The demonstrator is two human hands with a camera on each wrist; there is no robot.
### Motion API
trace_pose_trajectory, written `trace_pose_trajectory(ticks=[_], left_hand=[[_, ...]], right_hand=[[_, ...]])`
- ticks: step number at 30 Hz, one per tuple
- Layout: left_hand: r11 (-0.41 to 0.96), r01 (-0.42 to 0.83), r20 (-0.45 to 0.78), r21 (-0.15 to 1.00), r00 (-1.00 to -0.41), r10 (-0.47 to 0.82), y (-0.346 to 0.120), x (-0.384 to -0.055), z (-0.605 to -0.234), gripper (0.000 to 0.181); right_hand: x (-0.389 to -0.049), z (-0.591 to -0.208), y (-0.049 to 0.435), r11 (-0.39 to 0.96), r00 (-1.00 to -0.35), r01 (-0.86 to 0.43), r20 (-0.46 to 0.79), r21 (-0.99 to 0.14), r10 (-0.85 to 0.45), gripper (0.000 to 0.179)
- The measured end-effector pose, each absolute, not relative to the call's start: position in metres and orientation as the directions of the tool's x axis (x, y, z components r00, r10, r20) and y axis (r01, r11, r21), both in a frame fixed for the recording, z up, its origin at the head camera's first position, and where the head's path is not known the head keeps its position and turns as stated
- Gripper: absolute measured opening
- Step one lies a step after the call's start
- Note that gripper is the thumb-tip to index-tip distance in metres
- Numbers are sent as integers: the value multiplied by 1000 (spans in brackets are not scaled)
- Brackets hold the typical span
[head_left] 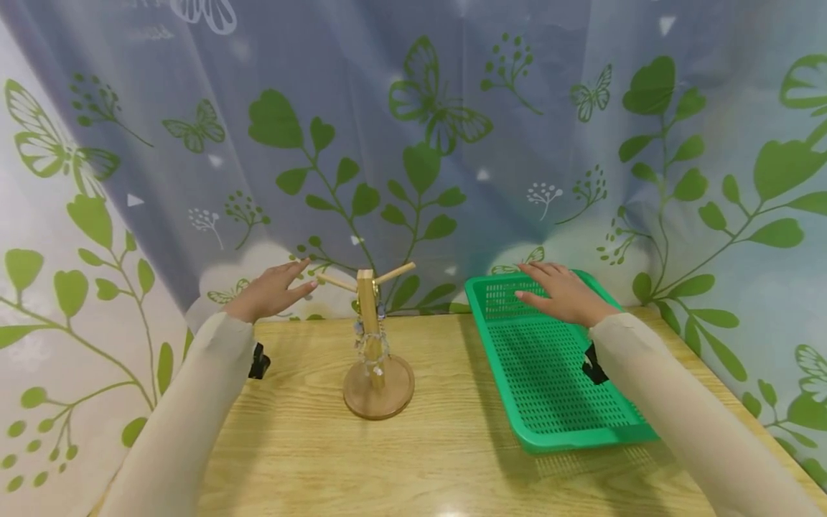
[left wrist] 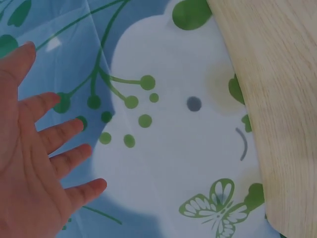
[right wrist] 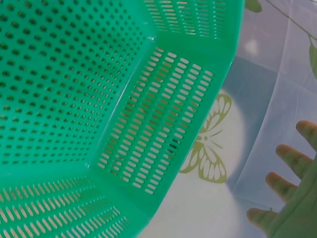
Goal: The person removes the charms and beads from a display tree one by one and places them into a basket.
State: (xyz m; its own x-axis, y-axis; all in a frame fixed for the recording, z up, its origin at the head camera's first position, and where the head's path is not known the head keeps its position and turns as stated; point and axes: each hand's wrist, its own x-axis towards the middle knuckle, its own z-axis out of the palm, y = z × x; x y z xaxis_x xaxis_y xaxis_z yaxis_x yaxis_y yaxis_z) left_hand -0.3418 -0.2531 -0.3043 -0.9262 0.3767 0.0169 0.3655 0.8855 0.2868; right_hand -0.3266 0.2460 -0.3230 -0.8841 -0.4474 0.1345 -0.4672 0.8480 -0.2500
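Note:
My left hand (head_left: 270,289) hovers left of a small wooden stand, fingers extended and nothing in its grasp. The stand has a round base (head_left: 379,388), an upright post and two slanted pegs (head_left: 395,272) at the top. Beaded bracelets (head_left: 372,350) hang around its post. Over the far part of a green plastic basket (head_left: 504,366) is my right hand (head_left: 565,293), its fingers straight and holding nothing. In the left wrist view the left palm (left wrist: 34,168) shows with spread fingers. The right wrist view catches the right fingers (right wrist: 285,187) beyond the basket's rim.
A light wooden table (head_left: 433,459) carries the stand and the basket. Behind it hangs a blue-grey curtain (head_left: 362,64) printed with green leaves and butterflies, close to the table's back edge. Both wrists wear black devices (head_left: 260,361) under pale sleeves.

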Motion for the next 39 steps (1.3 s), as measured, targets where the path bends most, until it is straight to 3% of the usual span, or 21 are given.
trace_pose_trajectory(ticks=[23, 32, 39], left_hand=[[845, 386, 112, 370, -921, 372, -254, -327, -286, 67], [779, 366, 123, 509, -927, 355, -259, -322, -281, 64], [734, 401, 164, 549, -912, 375, -256, -318, -276, 62]], right_hand=[[-323, -320, 206, 721, -850, -507, 135, -472, -510, 67], [-320, -320, 182, 667, -829, -521, 131, -533, -543, 66], [-318, -321, 164, 628, -825, -510, 127, -587, -551, 70]])
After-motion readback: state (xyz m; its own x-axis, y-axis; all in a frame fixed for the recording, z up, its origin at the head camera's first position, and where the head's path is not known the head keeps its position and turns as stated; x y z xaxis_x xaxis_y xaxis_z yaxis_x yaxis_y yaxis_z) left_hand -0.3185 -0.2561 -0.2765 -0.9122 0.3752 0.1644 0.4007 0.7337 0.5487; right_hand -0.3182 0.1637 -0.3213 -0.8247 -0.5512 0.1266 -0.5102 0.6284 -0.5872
